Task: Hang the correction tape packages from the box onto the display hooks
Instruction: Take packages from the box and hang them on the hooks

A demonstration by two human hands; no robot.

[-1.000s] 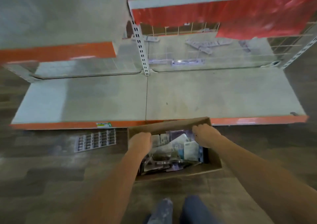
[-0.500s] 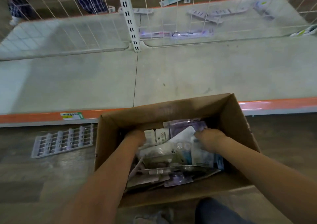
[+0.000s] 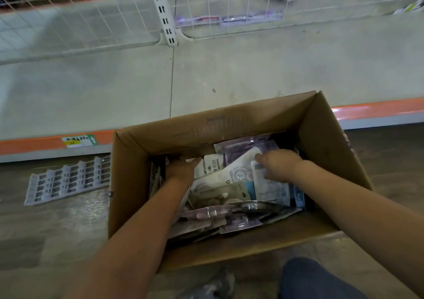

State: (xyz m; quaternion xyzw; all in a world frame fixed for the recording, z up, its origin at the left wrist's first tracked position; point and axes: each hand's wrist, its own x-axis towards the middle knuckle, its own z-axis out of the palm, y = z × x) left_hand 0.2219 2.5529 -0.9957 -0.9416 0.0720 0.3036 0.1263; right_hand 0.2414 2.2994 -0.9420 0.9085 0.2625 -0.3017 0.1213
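Down from the head view: both hands deep inside cardboard box (image 3: 229, 124) on floor, before low shelf (image 3: 252, 69). Left hand (image 3: 181, 171) among jumbled correction tape packages (image 3: 231, 184), grip hidden, cannot tell. Right hand (image 3: 278, 163) seemingly curled onto a white package (image 3: 270, 187). Beside box, plastic tray (image 3: 66, 179).

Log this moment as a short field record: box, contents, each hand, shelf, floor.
box: open cardboard box on the floor, against the shelf edge
contents: loose heap of packages, mostly white and purple
left hand: inside the box, on the packages; grip unclear
right hand: inside the box, fingers on a white package
shelf: grey, orange front strip, wire grid behind
floor: a clear plastic tray left of the box
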